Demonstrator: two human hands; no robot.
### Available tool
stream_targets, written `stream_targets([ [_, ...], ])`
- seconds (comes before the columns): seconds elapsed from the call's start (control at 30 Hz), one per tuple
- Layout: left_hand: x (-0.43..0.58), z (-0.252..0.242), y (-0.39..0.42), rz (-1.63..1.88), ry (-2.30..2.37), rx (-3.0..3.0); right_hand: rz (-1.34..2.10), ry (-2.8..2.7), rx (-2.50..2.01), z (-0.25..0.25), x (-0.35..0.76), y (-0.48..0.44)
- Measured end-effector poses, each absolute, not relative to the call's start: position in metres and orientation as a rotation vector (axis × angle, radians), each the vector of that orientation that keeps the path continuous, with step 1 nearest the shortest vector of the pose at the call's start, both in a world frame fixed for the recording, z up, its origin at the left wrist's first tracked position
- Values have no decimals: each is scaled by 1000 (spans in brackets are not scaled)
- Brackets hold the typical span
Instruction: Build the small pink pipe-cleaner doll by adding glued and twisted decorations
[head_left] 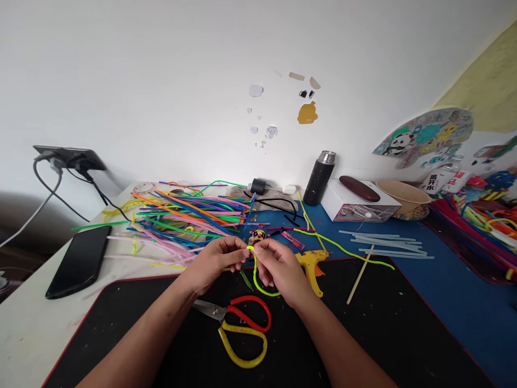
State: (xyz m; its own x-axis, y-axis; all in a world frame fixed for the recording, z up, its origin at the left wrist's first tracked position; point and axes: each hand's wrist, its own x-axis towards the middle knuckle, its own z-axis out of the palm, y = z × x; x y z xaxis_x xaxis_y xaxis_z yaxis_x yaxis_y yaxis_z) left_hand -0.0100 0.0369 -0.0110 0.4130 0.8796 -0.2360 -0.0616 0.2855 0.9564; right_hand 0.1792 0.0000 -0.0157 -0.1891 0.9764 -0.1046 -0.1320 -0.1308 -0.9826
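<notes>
Between my two hands is a neon yellow-green pipe cleaner, its upper end pinched at the fingertips and the rest curving down in a loop below. My left hand is closed on that end from the left. From the other side, my right hand pinches the same spot, touching the left fingertips. Just behind the hands stands a small colourful figure, partly hidden by them. Scissors with one red and one yellow handle lie below on the black mat. Right of my hand lies a yellow glue gun.
A heap of coloured pipe cleaners spreads at the back left, near a phone. Clear glue sticks, a wooden stick and another neon pipe cleaner lie right. A black flask and white box stand behind.
</notes>
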Motion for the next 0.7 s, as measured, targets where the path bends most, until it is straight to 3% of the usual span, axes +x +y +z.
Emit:
stream_targets([
  [0.7,-6,-12,34,761,866,980,1571,-1108,-1097,-11,179,-2],
])
